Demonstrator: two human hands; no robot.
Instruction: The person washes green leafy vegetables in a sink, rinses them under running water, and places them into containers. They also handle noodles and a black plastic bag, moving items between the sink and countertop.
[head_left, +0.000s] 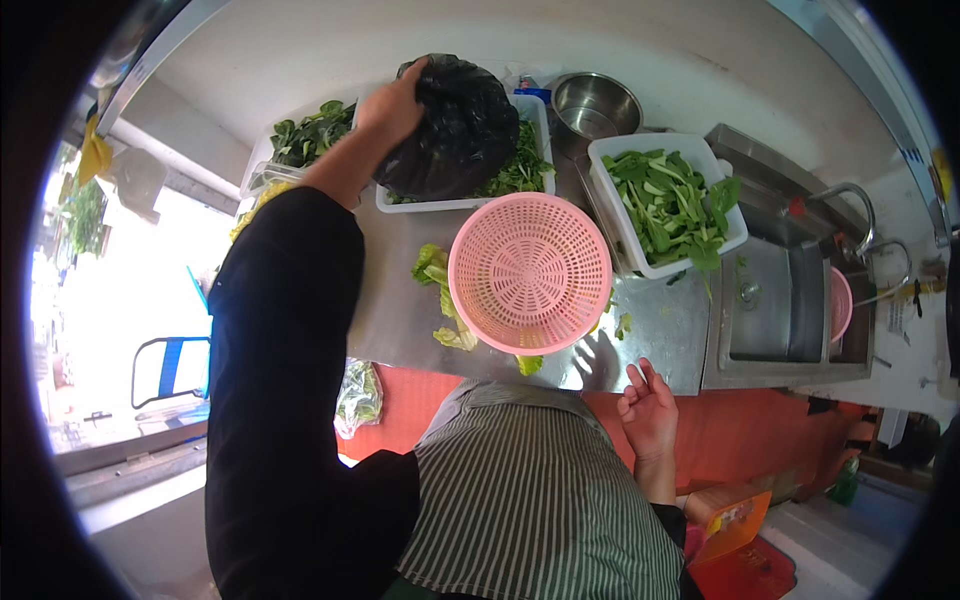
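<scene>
My left hand (394, 105) grips the upper left edge of a black plastic bag (457, 131), with the thumb side against the film. The bag bulges over a white plastic tub (541, 120) of chopped leafy greens (525, 169). My right hand (649, 409) is held palm up beyond the front edge of the steel counter (660, 352), fingers apart and nothing in it. Between the hands stands an empty pink plastic colander (531, 274). Pale lettuce leaves (431, 266) lie beside and partly under it.
Right of the colander, a white tub (637, 236) holds leafy greens, near a steel pot (596, 112). Further right are a steel double sink (780, 307) and a curved faucet (862, 202). Dark leafy greens (311, 135) stand at the back left. Bagged vegetables (360, 397) hang or lie below the counter.
</scene>
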